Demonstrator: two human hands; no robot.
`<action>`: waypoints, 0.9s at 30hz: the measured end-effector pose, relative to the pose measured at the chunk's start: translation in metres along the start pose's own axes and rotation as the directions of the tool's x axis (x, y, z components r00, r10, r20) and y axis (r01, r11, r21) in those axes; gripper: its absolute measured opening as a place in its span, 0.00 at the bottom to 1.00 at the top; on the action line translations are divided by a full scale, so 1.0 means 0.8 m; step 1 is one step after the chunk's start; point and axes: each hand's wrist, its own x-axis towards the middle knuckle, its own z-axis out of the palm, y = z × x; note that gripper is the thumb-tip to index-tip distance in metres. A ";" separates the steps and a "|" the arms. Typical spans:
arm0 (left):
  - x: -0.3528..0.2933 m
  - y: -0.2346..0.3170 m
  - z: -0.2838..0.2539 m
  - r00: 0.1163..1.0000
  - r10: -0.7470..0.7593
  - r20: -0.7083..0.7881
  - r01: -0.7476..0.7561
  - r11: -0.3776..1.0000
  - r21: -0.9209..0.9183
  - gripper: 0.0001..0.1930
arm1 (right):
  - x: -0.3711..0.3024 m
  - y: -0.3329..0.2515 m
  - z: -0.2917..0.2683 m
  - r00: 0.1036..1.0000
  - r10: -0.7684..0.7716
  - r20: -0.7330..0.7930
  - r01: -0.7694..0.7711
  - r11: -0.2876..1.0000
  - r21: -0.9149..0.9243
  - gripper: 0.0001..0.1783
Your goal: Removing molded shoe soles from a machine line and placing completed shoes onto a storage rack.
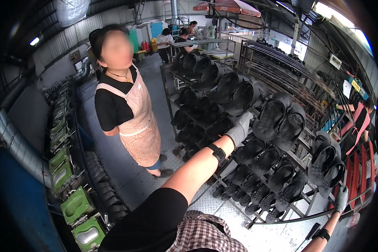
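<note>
My left hand (pixel 240 129), in a light grey glove, reaches forward to the upper rail of a metal shoe rack (pixel 171 94). Its fingers close at the rail, between black slippers; their tips are partly hidden. Out at the right, my right hand (pixel 341 199), also gloved, is closed at the rack's right end, just below a pair of black slippers (pixel 323 161). Black slippers (pixel 269 119) stand in pairs along the rack's top, tilted on their supports. More slippers (pixel 267 161) fill the lower tiers.
A person (pixel 128 101) in a pink apron stands left of the rack. Green moulds (pixel 77 206) line a machine at far left. Another rack (pixel 281 63) stands behind. At the right, a person (pixel 359 122) works near red metal bars (pixel 360 168). Several people are farther back.
</note>
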 end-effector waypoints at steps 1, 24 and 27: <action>0.000 -0.002 0.002 1.000 0.002 0.002 -0.002 1.000 -0.002 0.15 | 0.001 0.001 -0.001 1.000 -0.006 0.010 0.006 1.000 -0.005 0.34; 0.042 0.009 -0.042 0.883 0.089 0.462 -0.020 0.988 -0.152 0.21 | -0.071 -0.109 -0.031 0.985 0.098 -0.143 -0.112 0.990 -0.090 0.26; 0.041 0.010 -0.039 0.891 0.057 0.450 0.005 0.991 -0.136 0.23 | -0.082 -0.113 -0.052 0.970 0.220 -0.104 -0.230 0.967 -0.105 0.26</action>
